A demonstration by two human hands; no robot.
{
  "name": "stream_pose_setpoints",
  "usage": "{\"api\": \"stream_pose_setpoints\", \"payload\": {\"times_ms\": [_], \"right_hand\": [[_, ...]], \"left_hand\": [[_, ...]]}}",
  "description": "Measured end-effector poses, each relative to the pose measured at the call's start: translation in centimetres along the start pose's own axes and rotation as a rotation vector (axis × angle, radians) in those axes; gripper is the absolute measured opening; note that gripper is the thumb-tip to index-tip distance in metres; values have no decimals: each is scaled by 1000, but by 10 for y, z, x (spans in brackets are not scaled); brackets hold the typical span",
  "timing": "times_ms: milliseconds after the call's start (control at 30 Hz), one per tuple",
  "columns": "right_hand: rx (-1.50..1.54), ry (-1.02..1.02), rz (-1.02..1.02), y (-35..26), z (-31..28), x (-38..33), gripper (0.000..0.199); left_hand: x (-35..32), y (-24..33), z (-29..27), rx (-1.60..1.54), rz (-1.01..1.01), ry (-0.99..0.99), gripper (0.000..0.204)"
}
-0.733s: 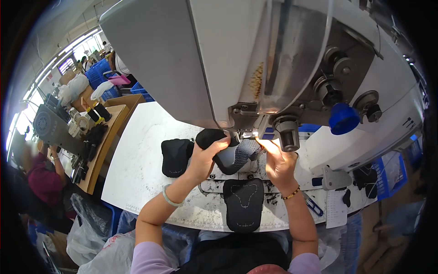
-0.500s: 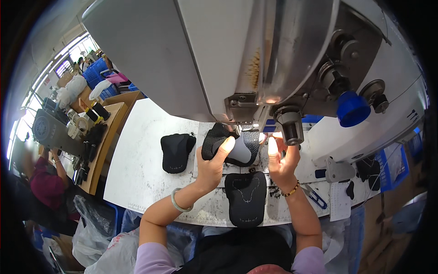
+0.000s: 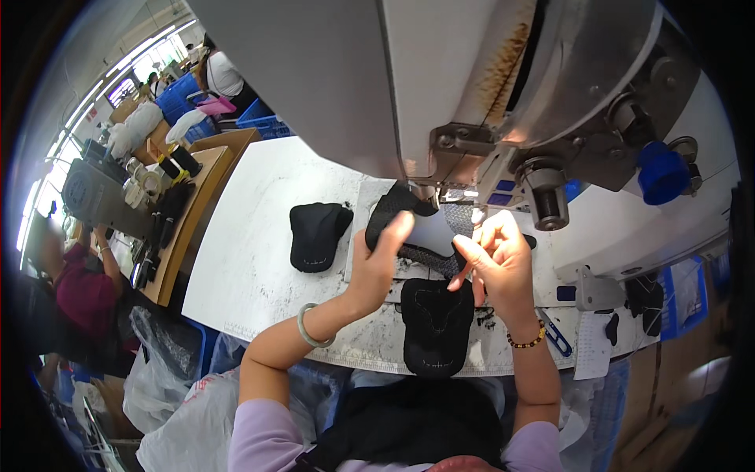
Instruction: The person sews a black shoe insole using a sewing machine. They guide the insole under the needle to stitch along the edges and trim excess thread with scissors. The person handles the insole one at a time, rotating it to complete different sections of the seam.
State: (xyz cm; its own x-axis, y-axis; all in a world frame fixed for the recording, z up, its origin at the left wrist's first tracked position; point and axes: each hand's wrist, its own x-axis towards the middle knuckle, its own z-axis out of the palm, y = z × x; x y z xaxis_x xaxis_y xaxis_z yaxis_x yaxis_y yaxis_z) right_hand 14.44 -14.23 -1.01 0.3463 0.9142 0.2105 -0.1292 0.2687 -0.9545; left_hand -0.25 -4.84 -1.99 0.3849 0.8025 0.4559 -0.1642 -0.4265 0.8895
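A black and grey mesh shoe upper piece lies under the needle area of a big industrial sewing machine. My left hand presses on its left side, fingers spread flat. My right hand pinches its right edge close to the needle. Another black upper piece lies on the table just in front of my hands. A third black piece rests to the left on the white table.
A blue knob sticks out of the machine at right. Blue-handled snips lie near the table's right front. A wooden bench with tools and another person stand to the left. Plastic bags hang below the table.
The view has dropped closer to the work. My hands have slid the mesh piece slightly, and my right fingers now pinch its edge rather than lying spread.
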Motion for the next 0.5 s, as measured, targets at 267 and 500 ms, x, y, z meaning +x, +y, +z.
{"api": "stream_pose_setpoints", "payload": {"times_ms": [267, 500], "right_hand": [[-54, 51, -62, 5, 4, -1, 26], [-216, 192, -230, 12, -1, -9, 18]], "left_hand": [[1, -18, -36, 893, 1090, 72, 26], [14, 3, -14, 858, 1148, -165, 29]]}}
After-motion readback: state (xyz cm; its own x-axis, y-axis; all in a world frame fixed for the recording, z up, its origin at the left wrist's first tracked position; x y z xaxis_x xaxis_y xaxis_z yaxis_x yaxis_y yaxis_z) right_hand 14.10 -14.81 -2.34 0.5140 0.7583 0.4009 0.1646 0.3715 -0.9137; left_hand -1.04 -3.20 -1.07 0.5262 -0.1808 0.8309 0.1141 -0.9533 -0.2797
